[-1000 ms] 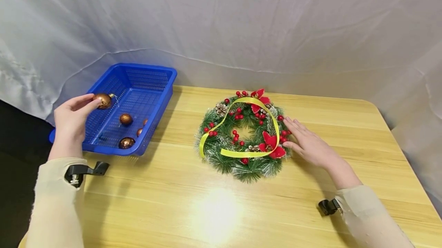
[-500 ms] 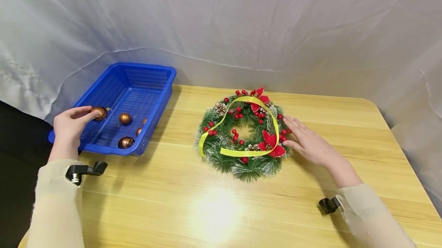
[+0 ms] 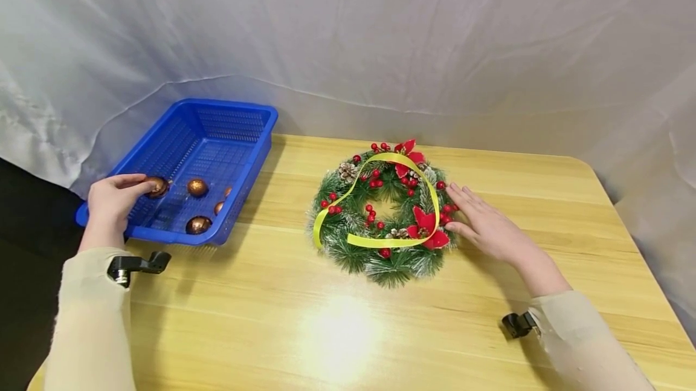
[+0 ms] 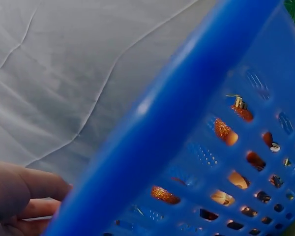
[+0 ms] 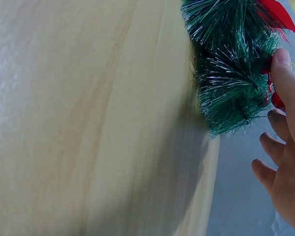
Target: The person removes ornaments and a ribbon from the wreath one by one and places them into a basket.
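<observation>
My left hand (image 3: 111,203) reaches over the near left rim of a blue plastic basket (image 3: 263,143), pinching a shiny brown Christmas bauble (image 3: 157,187) low inside it. In the left wrist view the basket wall hides that bauble and most of the fingers. Several other brown baubles, among them a glittery one (image 3: 197,187) and a smooth one (image 3: 199,225), lie on the basket floor. My right hand (image 3: 489,228), fingers extended, rests against the right side of a green Christmas wreath (image 3: 391,264) with red berries, red flowers and pinecones. A yellow ribbon (image 3: 380,241) lies loosely looped over the wreath.
The wooden table (image 3: 244,318) carries the basket at its left and the wreath near the middle. A pale grey cloth (image 3: 380,46) hangs behind the table's back edge.
My left hand has lowered the bauble from rim height down into the basket. The right hand and the wreath have stayed in place.
</observation>
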`<state>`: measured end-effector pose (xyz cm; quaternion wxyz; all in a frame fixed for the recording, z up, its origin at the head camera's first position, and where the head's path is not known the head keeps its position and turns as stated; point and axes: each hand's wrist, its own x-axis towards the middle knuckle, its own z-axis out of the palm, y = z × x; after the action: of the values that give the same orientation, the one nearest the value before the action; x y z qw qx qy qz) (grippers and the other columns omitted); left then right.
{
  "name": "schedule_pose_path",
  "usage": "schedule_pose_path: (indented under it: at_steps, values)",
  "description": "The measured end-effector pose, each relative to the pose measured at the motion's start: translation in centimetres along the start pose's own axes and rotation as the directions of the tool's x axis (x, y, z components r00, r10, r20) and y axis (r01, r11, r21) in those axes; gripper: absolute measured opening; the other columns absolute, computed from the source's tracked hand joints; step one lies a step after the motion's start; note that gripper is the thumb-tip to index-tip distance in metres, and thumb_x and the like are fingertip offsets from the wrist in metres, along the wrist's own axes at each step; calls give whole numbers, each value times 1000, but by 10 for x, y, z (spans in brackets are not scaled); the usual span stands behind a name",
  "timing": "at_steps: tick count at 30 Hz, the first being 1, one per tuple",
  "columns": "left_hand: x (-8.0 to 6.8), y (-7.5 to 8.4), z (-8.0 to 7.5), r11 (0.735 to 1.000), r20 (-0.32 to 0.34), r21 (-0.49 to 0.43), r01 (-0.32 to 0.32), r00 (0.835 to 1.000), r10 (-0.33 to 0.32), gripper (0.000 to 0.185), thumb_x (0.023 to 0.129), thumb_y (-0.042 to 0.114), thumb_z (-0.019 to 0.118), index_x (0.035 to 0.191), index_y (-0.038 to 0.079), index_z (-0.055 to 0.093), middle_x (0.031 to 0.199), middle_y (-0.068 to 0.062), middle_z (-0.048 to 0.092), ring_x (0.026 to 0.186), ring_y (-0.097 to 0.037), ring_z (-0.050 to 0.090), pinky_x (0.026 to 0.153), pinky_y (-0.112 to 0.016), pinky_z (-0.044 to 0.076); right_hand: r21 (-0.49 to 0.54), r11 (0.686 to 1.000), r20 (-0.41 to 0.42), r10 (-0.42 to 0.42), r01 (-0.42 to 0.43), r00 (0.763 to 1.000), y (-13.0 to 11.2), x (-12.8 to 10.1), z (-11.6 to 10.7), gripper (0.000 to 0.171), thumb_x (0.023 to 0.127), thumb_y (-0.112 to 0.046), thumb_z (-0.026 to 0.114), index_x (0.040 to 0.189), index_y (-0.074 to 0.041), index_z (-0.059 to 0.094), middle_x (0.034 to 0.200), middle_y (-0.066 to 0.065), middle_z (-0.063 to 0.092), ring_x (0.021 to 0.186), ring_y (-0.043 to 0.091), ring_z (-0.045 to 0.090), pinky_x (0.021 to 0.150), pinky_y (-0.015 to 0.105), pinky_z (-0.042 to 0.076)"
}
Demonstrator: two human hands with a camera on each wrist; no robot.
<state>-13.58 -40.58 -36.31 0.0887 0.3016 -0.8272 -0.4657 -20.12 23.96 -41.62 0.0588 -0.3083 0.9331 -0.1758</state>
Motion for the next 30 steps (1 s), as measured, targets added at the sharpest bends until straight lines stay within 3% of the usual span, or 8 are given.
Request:
schedule_pose_path:
  at_steps: [2,6,10,12,16,21,25,30]
  values:
    - [0,0,0,999,-6,36,12,1000,-12,7,86,30,70,92,28,65,72,32,48,109,-16,48,96,-28,37,0,1000,0,1,-1,1000,0,0,1,72,100,-43,44,154,-9,11,158,8,7,142,39,11,114,50,9]
    - [-1,1,0,997,-18,57,52,999,-51,27,87,33,68,110,20,63,86,23,47,125,-27,41,106,-40,34,-1,1000,3,6,-6,1000,0,0,1,72,100,-44,44,154,-9,11,158,8,6,142,39,11,113,52,10]
    - [-3,4,0,996,-37,-25,83,996,-84,38,86,36,70,120,22,62,82,28,50,114,-13,47,106,-36,34,2,1000,7,11,-11,1000,0,1,1,72,100,-44,43,154,-10,10,158,7,6,141,40,12,113,53,11]
    - [-5,10,1,995,-51,-79,64,996,-68,43,84,35,72,123,22,62,76,33,51,102,-5,50,103,-31,35,4,1000,12,9,-9,1000,0,1,1,72,100,-44,43,154,-10,9,158,7,5,141,40,12,113,53,11]
    - [-13,31,9,989,-71,-139,-44,997,34,50,84,31,74,130,15,60,76,32,57,93,1,52,96,-24,38,7,1000,8,14,-14,1000,-1,1,1,72,100,-43,43,154,-10,10,158,6,5,142,38,11,113,53,11]
    - [-26,67,29,970,-37,-142,-196,981,193,54,85,31,72,132,9,58,103,17,62,105,-4,53,103,-28,38,8,1000,7,17,-18,1000,-1,1,2,72,100,-44,44,154,-10,9,159,5,5,142,38,11,112,55,12]
    - [-39,97,48,931,-9,-183,-316,948,319,50,86,28,72,129,7,60,116,5,63,107,-7,55,100,-29,41,9,1000,8,12,-12,1000,-1,1,3,72,100,-44,44,154,-10,9,158,5,5,142,38,11,112,55,12]
    - [-53,133,78,863,17,-273,-425,895,446,43,83,20,76,122,4,65,108,4,66,100,-8,59,91,-25,45,16,1000,1,12,-12,1000,0,0,3,72,100,-43,44,154,-11,9,158,6,5,141,41,12,112,55,12]
